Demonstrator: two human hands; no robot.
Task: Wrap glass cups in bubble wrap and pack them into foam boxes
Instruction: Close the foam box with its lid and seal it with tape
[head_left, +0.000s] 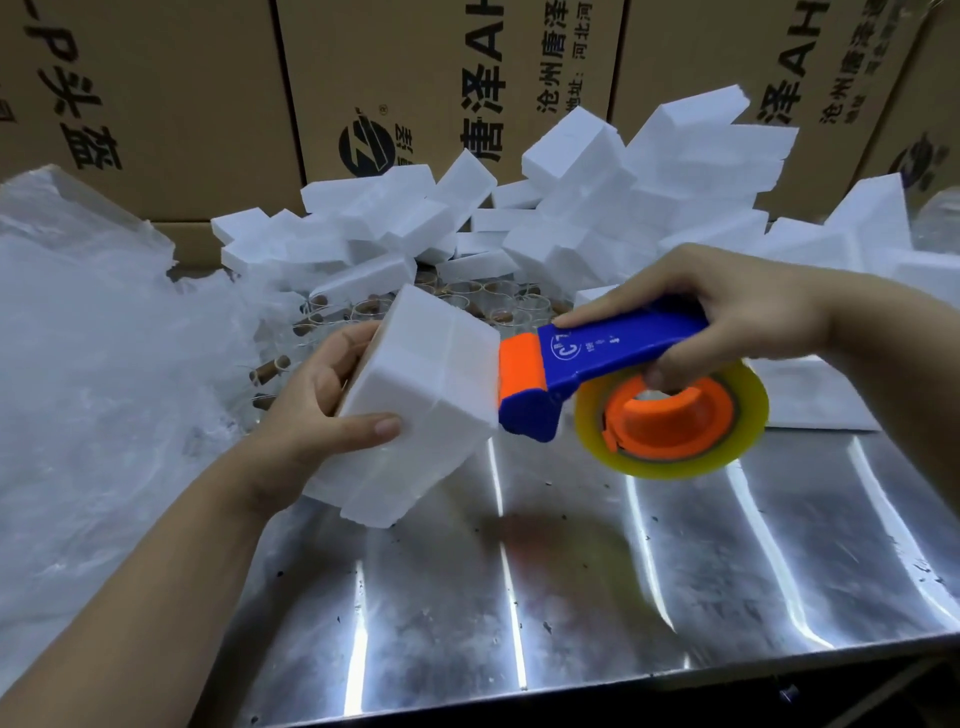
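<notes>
Over the ribbed steel table (571, 597), the left hand (322, 410) has its fingers clamped round a closed white foam box (415, 405), while the fingers of the right hand (727, 306) grip a blue-and-orange tape dispenser (597, 358) against the box's edge: the sealing step, I judge, needing tape drawn across the seam.

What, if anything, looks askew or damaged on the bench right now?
The foam box being taped looks intact. The spare foam boxes behind are heaped at all angles, some lying over the glass cups. Dark specks dot the metal table.
</notes>
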